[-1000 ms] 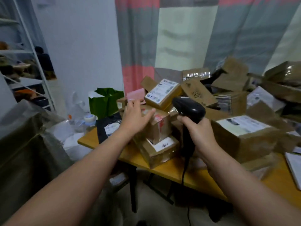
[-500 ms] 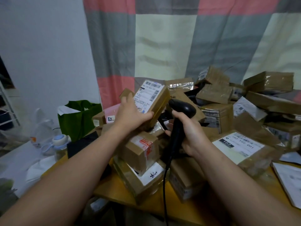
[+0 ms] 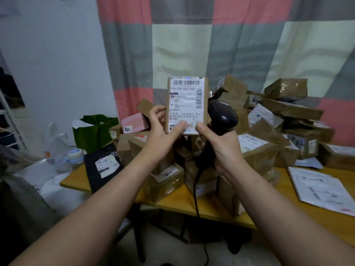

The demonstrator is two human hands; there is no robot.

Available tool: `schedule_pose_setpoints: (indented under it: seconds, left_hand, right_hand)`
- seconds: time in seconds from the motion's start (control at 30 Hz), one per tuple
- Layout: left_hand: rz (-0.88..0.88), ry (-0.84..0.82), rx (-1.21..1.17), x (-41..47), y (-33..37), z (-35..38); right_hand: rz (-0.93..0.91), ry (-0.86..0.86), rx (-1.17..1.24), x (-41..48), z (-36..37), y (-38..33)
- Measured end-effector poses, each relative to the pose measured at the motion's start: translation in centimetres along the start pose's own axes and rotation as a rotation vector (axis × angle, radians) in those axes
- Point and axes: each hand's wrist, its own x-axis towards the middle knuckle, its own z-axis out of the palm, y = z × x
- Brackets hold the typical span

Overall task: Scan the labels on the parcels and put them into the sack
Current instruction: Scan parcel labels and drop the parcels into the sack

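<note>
parcel [image 3: 187, 104] now raised upright by left hand [image 3: 163, 135]; right hand [image 3: 221, 146] holds scanner [image 3: 223, 117].

both bare forearms reach forward, wrists close together. the left hand [image 3: 163, 131] pinches a parcel [image 3: 187, 104] upright, thumb on its face, fingers round its left edge. the right hand [image 3: 221, 148] grips a scanner [image 3: 222, 116], thumb touching the parcel's lower corner.

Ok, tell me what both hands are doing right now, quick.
Left hand: holds the labelled parcel upright, label toward the camera.
Right hand: grips the black scanner, thumb against the parcel's lower corner.
</note>
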Motion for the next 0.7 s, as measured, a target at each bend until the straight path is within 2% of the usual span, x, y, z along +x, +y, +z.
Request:
schedule_pose_setpoints:
  seconds: [0.07, 0.2, 0.3, 0.4, 0.53, 0.7]
  left_hand:
    - [-0.081, 0.012, -0.137, -1.0, 0.2, 0.1]
    - [-0.233, -0.024, -0.239, -3.5, -1.0, -0.7]
    - [-0.280, -0.058, -0.292, -5.9, -1.9, -1.5]
    - [-0.253, -0.055, -0.226, -7.8, -2.4, -2.2]
    - [-0.262, -0.044, -0.099, -9.6, -2.8, -2.6]
    - [-0.269, -0.058, -0.013, -9.9, -2.6, -2.3]
  right_hand:
    - [-0.008, 0.015, -0.050, -1.6, -1.1, -0.2]
    - [0.015, -0.002, -0.102, -5.1, -2.9, -0.3]
    - [-0.019, 0.038, -0.252, -7.1, -3.6, -0.5]
    - [-0.095, 0.171, -0.441, -9.3, -4.3, -0.7]
    - [-0.082, 0.053, -0.478, -13.3, -4.2, -0.8]
    - [-0.133, -0.002, -0.586, -15.3, -3.6, -1.5]
